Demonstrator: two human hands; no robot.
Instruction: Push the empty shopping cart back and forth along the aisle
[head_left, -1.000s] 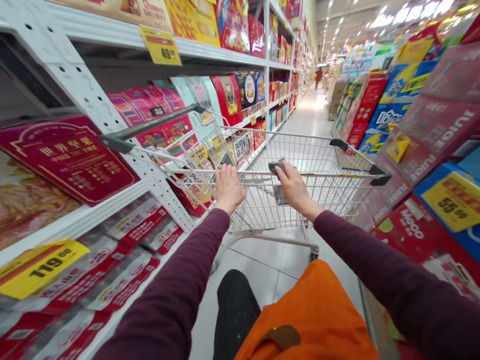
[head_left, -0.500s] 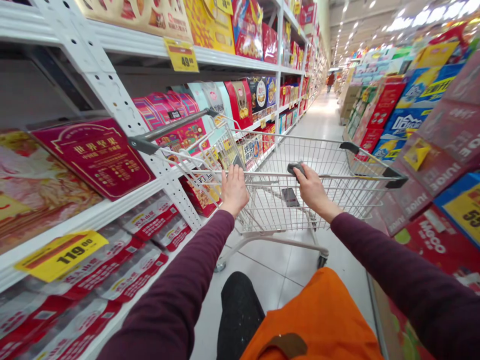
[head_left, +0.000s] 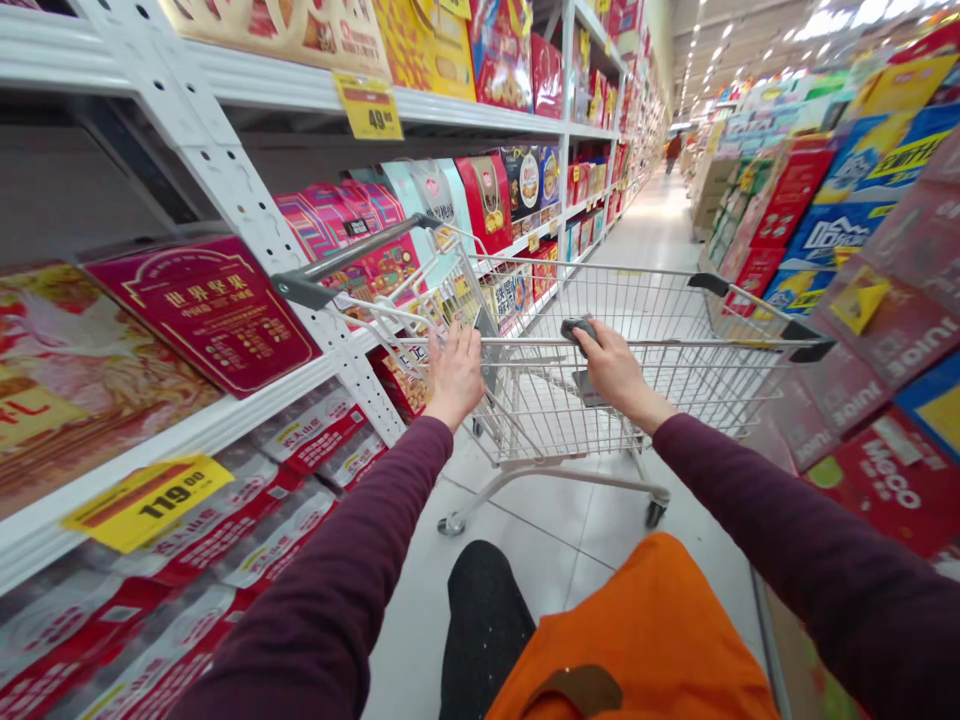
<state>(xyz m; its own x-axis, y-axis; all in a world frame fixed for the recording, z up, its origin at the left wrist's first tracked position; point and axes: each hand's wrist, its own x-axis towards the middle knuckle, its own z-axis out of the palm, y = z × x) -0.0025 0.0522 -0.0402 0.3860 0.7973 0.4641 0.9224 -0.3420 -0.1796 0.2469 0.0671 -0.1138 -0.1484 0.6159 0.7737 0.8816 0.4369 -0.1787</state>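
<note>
The person's left hand (head_left: 455, 378) lies open against the top rail of a silver wire shopping cart (head_left: 645, 300), fingers spread and pointing far; the person's right hand (head_left: 619, 375) curls over the same rail, fingers pressed together, pinching a small dark grey object (head_left: 577, 329) against the bar; what that object is cannot be told from here. A flat dark rectangular object (head_left: 589, 388) shows just below the right hand, behind the cart's wire mesh; the cart stands straight ahead of the person on a pale tiled floor (head_left: 540, 510), close beside the left shelving. On the left rises white perforated metal shelving (head_left: 247, 200), packed with bright boxed goods, among them a maroon box with gold lettering (head_left: 202, 315); a yellow price tag reading 119.00 (head_left: 148, 503) sits on a lower shelf edge, and a yellow price tag reading 49.00 (head_left: 367, 105) on a higher one. On the right stands a tall display of red and blue cartons (head_left: 892, 480); far down the aisle, a distant shopper (head_left: 673, 152) is small and unclear. Nearest the camera are maroon long sleeves (head_left: 322, 570), an orange apron (head_left: 630, 640) and black trousers (head_left: 484, 630).
</note>
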